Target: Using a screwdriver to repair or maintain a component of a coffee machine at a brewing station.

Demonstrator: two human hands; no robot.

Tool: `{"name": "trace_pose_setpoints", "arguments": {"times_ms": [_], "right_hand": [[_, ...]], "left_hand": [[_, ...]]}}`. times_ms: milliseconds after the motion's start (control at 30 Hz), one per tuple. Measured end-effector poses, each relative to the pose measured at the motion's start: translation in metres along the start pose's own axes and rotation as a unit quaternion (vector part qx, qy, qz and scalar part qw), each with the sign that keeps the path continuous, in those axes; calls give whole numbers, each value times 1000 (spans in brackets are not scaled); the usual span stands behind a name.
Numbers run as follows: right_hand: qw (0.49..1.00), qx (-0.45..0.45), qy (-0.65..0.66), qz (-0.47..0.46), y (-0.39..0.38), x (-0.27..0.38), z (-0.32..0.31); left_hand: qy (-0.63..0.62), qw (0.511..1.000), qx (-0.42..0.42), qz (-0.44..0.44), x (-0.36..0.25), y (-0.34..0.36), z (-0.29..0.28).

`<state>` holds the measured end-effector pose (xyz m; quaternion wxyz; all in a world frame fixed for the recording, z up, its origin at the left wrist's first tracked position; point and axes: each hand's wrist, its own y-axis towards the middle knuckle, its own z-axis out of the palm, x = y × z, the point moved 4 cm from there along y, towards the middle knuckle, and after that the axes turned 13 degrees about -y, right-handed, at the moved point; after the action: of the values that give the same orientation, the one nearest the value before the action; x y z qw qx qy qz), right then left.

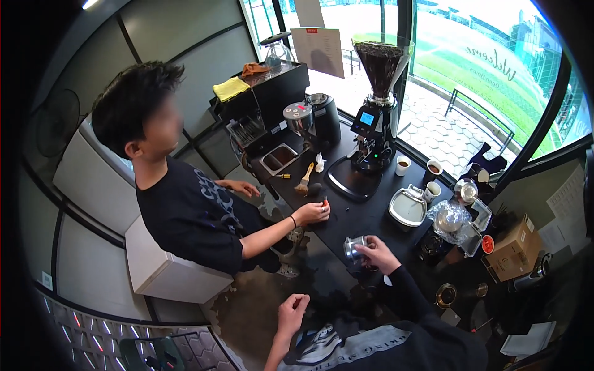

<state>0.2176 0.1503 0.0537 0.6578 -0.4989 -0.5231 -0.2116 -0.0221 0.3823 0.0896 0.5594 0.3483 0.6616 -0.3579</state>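
My right hand (pixel 375 255) grips a steel cylindrical cup (pixel 354 247) at the near edge of the black counter (pixel 346 222). Lower down and to the left, away from the counter, my left hand (pixel 293 309) has its fingers curled, with nothing visible in them. A co-worker's hand (pixel 309 213) holds a small dark object with a red part (pixel 318 193) over the counter, up and left of the steel cup. Beyond that hand lie a wooden-handled brush (pixel 304 180) and a crumpled white item (pixel 320 162).
A co-worker (pixel 179 204) stands at left. A tall grinder (pixel 377 123), another grinder (pixel 328 123) and a black machine (pixel 272 93) line the window side. A pale tray (pixel 405 207), three cups (pixel 402 166), foil-covered equipment (pixel 448 216) and a cardboard box (pixel 512 247) are at right.
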Motion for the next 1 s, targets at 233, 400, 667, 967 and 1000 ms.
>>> {"name": "trace_pose_setpoints", "arguments": {"times_ms": [233, 400, 667, 967, 1000], "right_hand": [[991, -55, -77, -97, 37, 105, -26], [969, -121, -122, -177, 47, 173, -20], [921, -189, -251, -232, 91, 265, 11], [837, -224, -360, -347, 144, 274, 33], [797, -259, -391, -380, 153, 272, 34]], "left_hand": [[-24, 995, 8, -93, 56, 1, -70], [-44, 997, 16, -59, 60, 27, -115], [-75, 994, 33, -74, 60, 65, -179], [-101, 991, 57, -61, 88, 90, -203], [-105, 991, 62, -60, 87, 96, -200]]}}
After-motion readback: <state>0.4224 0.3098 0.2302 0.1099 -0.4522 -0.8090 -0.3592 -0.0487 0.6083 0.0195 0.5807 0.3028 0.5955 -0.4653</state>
